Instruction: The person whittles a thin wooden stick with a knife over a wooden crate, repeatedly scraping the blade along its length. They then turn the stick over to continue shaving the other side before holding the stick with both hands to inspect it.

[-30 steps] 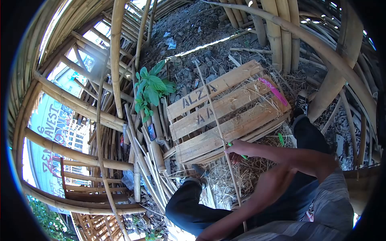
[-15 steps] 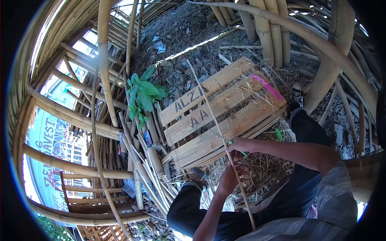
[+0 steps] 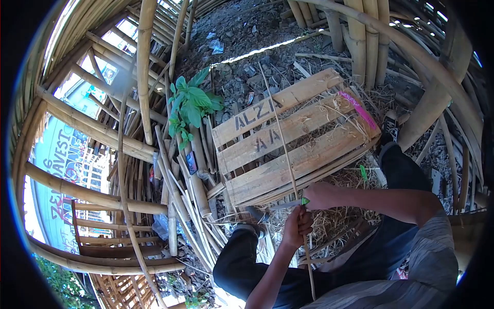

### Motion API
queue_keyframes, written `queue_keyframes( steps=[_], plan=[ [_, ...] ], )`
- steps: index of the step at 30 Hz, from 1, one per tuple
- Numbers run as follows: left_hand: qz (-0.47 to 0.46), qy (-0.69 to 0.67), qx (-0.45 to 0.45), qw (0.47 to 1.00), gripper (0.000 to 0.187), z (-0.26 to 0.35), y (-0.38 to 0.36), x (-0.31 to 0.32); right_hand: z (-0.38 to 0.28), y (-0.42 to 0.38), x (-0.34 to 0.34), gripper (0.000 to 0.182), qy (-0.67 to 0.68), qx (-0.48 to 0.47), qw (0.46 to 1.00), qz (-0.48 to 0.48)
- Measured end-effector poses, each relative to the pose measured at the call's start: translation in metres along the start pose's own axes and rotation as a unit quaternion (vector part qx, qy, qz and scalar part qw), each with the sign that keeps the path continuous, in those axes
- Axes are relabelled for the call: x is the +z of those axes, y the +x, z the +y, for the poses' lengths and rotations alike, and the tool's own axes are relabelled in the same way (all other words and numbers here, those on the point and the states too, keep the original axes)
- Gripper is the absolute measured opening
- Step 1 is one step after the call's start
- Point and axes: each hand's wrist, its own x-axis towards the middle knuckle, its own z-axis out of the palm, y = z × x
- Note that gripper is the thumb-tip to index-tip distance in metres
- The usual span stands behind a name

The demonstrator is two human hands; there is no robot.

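My left hand (image 3: 297, 226) is closed around a long thin bamboo strip (image 3: 287, 155), which slants from near my lap up across a wooden crate (image 3: 260, 184). Just above it, my right hand (image 3: 320, 195) grips a knife (image 3: 283, 205) with a green handle. The knife's blade points left and lies across the strip, close to the left hand's fingers. Black stencilled letters mark the crate's slats, and pale shavings are scattered over them. A pink strip (image 3: 359, 110) lies along its right end.
Shavings (image 3: 334, 226) cover the ground between my legs. To the left are cut bamboo strips (image 3: 188, 219), a leafy plant (image 3: 194, 103) and a bamboo lattice wall (image 3: 92, 193). Thick bamboo poles (image 3: 371, 46) stand behind the crate, and a slanting post (image 3: 432, 110) rises at right.
My right hand has turned, so the knife's blade now shows pointing left across the strip. My left hand has closed more tightly around the strip. The view has shifted slightly.
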Motion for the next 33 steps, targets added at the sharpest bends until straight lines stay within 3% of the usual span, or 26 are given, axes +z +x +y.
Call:
queue_keyframes(
  steps=[6, 8, 12, 14, 17, 18, 21, 23, 25, 28, 29, 31, 33],
  plan=[
    [0.032, 0.022, -0.023, 0.999, 0.031, -0.008, -0.012, 0.018, -0.004, -0.001, -0.014, 0.028, -0.106, -0.014, 0.994, 0.013],
    [0.051, 0.024, -0.033, 0.998, 0.032, -0.01, -0.015, 0.021, 0.005, 0.005, -0.023, 0.025, -0.127, 0.033, 0.986, 0.102],
    [0.037, 0.018, -0.015, 0.999, 0.034, -0.01, -0.011, 0.015, -0.005, 0.0, -0.002, 0.022, -0.049, 0.094, 0.99, 0.088],
    [0.039, 0.005, -0.02, 0.999, 0.034, -0.012, -0.011, 0.012, -0.011, -0.008, 0.012, 0.02, -0.123, -0.031, 0.99, 0.06],
    [0.041, -0.021, -0.037, 0.998, 0.036, -0.016, -0.018, 0.013, -0.006, -0.004, -0.003, 0.019, -0.18, -0.05, 0.981, 0.061],
    [0.027, -0.023, -0.031, 0.999, 0.036, -0.015, -0.019, 0.017, 0.008, 0.002, -0.005, 0.019, -0.152, 0.016, 0.978, 0.142],
    [0.009, -0.035, -0.028, 0.999, 0.036, -0.017, -0.02, 0.018, 0.033, 0.014, -0.037, 0.019, -0.17, 0.08, 0.967, 0.173],
    [0.004, -0.047, -0.029, 0.998, 0.037, -0.015, -0.017, 0.017, 0.019, 0.006, -0.026, 0.018, -0.157, 0.08, 0.972, 0.158],
    [0.006, -0.021, -0.002, 1.0, 0.037, -0.01, -0.015, 0.013, -0.003, -0.003, -0.011, 0.016, -0.18, -0.025, 0.98, 0.079],
    [0.024, -0.038, -0.016, 0.999, 0.039, -0.014, -0.017, 0.01, -0.008, -0.005, -0.004, 0.018, -0.195, -0.052, 0.978, 0.06],
    [0.015, -0.052, -0.023, 0.998, 0.039, -0.016, -0.019, 0.012, 0.0, -0.001, -0.008, 0.018, -0.192, -0.053, 0.978, 0.059],
    [0.006, -0.055, -0.028, 0.998, 0.04, -0.019, -0.02, 0.012, 0.026, 0.01, -0.031, 0.02, -0.191, 0.058, 0.968, 0.152],
    [-0.006, -0.065, -0.035, 0.997, 0.041, -0.018, -0.017, 0.011, 0.021, 0.005, -0.035, 0.023, -0.243, 0.017, 0.963, 0.118]
  ],
)
